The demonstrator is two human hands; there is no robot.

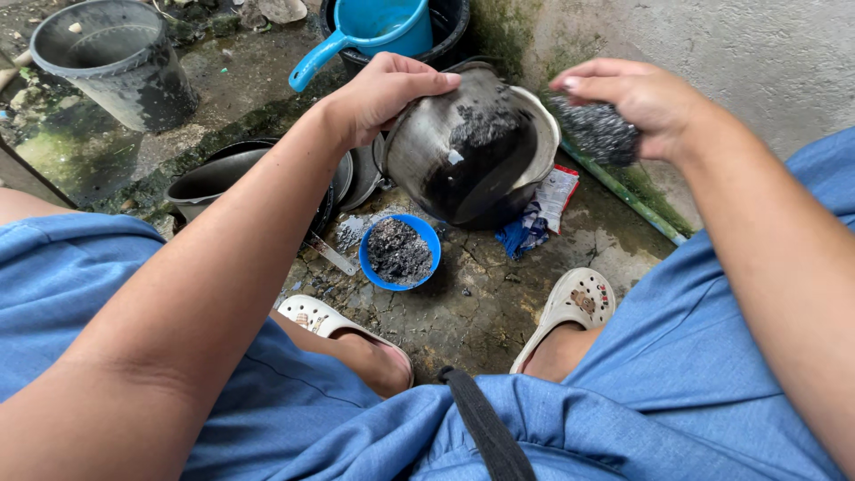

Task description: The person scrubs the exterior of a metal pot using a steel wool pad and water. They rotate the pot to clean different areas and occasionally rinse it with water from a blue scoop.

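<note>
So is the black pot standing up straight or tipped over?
Tipped. The left hand holds the sooty pot by its rim, leaning on its side, blackened bottom facing the camera. The right hand holds a steel scrubber beside it.

Soft, even daylight from overhead; bright, no hard shadows, only faint shade beneath the pot (468, 147) and blue bowl (400, 252). Mild sheen on the pot's metal wall and wet ground (463, 312). Focus sharp throughout; wide-angle stretch bends forearms and blue cloth (695, 383) at edges.

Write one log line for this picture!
left hand: holds tilted sooty pot | right hand: holds steel wool | below: blue bowl of ash
</note>
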